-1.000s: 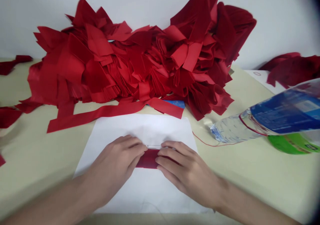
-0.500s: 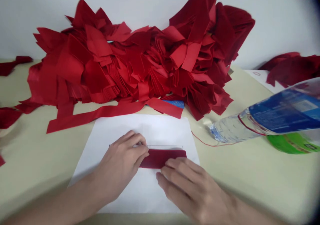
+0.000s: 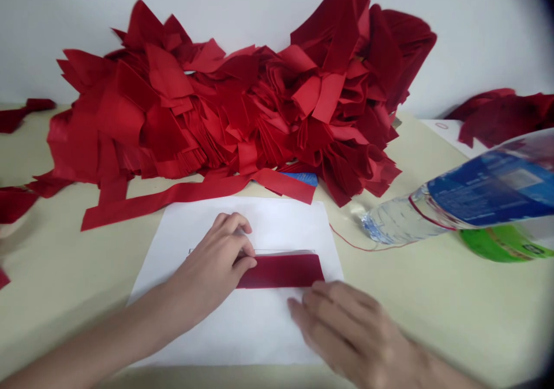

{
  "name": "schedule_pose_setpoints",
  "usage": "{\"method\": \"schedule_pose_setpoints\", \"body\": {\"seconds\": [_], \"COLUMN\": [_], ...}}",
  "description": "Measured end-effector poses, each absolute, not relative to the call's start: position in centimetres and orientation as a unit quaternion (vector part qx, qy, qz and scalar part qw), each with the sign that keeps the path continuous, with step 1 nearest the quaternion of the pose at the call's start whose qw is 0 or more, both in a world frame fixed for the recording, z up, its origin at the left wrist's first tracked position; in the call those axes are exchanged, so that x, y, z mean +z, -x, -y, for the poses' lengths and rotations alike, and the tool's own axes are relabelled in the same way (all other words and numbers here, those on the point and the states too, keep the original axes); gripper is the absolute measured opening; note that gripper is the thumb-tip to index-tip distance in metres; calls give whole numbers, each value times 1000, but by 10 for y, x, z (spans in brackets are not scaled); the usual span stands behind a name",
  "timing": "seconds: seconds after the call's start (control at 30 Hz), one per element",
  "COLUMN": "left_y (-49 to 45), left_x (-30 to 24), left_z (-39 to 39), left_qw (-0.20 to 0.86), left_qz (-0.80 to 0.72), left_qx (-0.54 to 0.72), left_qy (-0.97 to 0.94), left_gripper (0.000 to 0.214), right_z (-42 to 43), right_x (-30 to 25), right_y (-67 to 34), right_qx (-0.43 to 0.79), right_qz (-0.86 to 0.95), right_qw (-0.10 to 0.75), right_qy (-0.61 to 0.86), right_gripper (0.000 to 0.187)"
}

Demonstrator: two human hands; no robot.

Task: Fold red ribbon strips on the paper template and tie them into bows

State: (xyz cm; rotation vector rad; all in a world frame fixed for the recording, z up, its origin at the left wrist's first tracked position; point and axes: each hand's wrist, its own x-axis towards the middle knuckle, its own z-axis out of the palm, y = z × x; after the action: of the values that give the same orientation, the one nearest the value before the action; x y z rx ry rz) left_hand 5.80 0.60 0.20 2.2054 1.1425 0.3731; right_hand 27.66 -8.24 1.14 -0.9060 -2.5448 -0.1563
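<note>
A folded dark red fabric strip lies flat on a white sheet of paper, lined up under a thin drawn outline. My left hand rests on the strip's left end, its fingers curled and pressing the cloth down. My right hand lies just below the strip's right end, fingers stretched out flat and slightly blurred, holding nothing.
A big heap of red fabric pieces fills the back of the beige table, with a long red strip in front of it. A plastic water bottle lies at the right above a green lid. More red cloth lies at far right.
My right hand has slid off the strip towards me and to the right, uncovering its right half. My left hand stays on the left end.
</note>
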Motion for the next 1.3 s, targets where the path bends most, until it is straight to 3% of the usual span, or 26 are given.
{"method": "schedule_pose_setpoints", "body": {"seconds": [0.13, 0.33, 0.53, 0.8, 1.1, 1.3], "left_y": [-58, -57, -57, -53, -47, -47], "left_x": [3, 6, 5, 7, 3, 1], "left_z": [-8, -8, -8, 2, -5, -5], "left_qw": [313, 318, 332, 260, 265, 236], "left_qz": [-425, -421, -415, -389, -374, -370], "left_qx": [156, 148, 132, 164, 204, 181], "left_qy": [-835, -837, -836, -869, -865, -880], "left_gripper": [20, 25, 25, 24, 13, 22], "right_z": [70, 66, 52, 9, 8, 9], "right_x": [10, 3, 19, 23, 17, 16], "right_y": [-290, -295, -277, -241, -237, -236], "right_qx": [-36, 2, 104, 260, 261, 260], "right_qz": [882, 885, 860, 832, 825, 826], "right_qw": [217, 198, 234, 151, 183, 183], "right_qy": [418, 420, 442, 466, 467, 465], "right_gripper": [15, 16, 14, 5, 14, 16]}}
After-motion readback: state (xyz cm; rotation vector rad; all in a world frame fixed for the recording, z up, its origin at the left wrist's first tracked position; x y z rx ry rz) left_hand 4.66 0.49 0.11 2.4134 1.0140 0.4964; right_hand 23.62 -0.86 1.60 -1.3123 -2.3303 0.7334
